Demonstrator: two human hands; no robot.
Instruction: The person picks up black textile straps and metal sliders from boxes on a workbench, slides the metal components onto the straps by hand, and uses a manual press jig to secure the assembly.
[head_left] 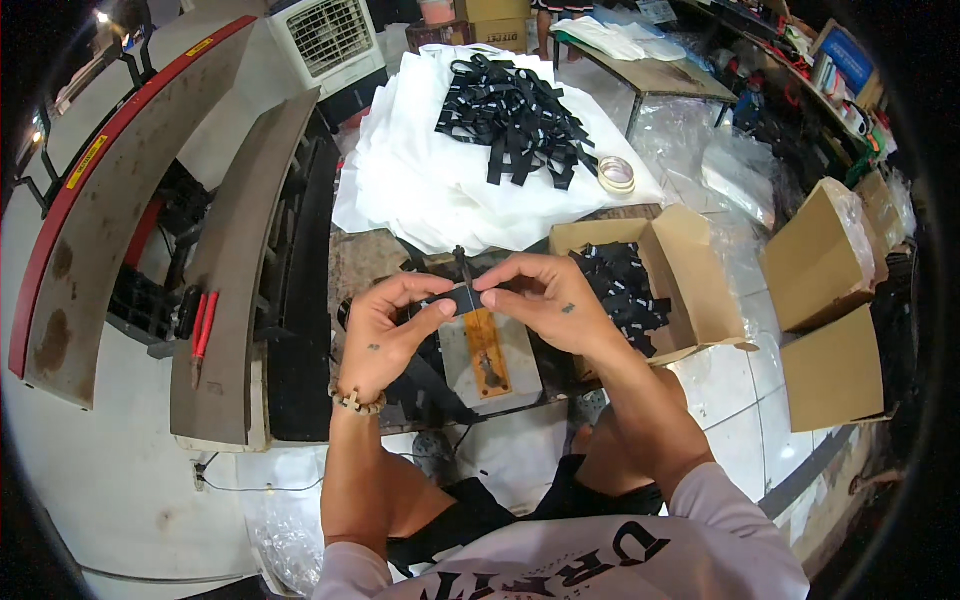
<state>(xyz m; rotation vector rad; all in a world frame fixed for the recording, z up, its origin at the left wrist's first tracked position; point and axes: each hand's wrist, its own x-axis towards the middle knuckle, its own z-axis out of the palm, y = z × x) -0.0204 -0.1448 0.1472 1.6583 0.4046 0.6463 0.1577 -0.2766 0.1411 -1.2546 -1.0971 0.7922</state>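
A short piece of black strap [462, 299] is stretched between my two hands. My left hand [388, 328] pinches its left end between thumb and fingers. The right end is in the pinch of my right hand [552, 303]. The strap lies at the far end of an orange-brown bar [487, 355], fixed on a pale grey block [520, 368]. A dark upright metal post [461, 264] stands just beyond the strap. A thin bright line crosses the strap near my right fingertips. More black strap [430, 375] lies beneath my left wrist.
At the right, an open cardboard box [700, 275] holds several short black strap pieces [622, 290]. Beyond the worktable, a black strap heap [515, 115] and tape rolls [616, 175] rest on white sheeting [400, 165]. Red-handled pliers [205, 325] lie on the left bench [225, 260].
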